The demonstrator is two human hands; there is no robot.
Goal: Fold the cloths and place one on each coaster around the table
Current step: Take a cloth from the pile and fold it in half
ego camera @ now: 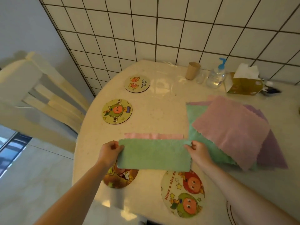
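Note:
A green cloth (154, 154), folded in half into a strip, hangs lifted above the table's near edge. My left hand (110, 151) pinches its left top corner and my right hand (198, 151) pinches its right top corner. A pink cloth (153, 136) lies flat just behind it. A stack of unfolded cloths sits to the right: pink one (230, 129) on top, green (197, 137) and purple (272, 153) beneath. Round cartoon coasters lie on the table: far (137, 83), middle left (117, 111), near left (121, 177) partly under the green cloth, near right (183, 194).
At the back by the tiled wall stand a paper cup (192, 70), a pump bottle (216, 75) and a tissue box (243, 83). A cream wooden chair (40, 95) stands left of the round table (162, 108). The floor lies below on the left.

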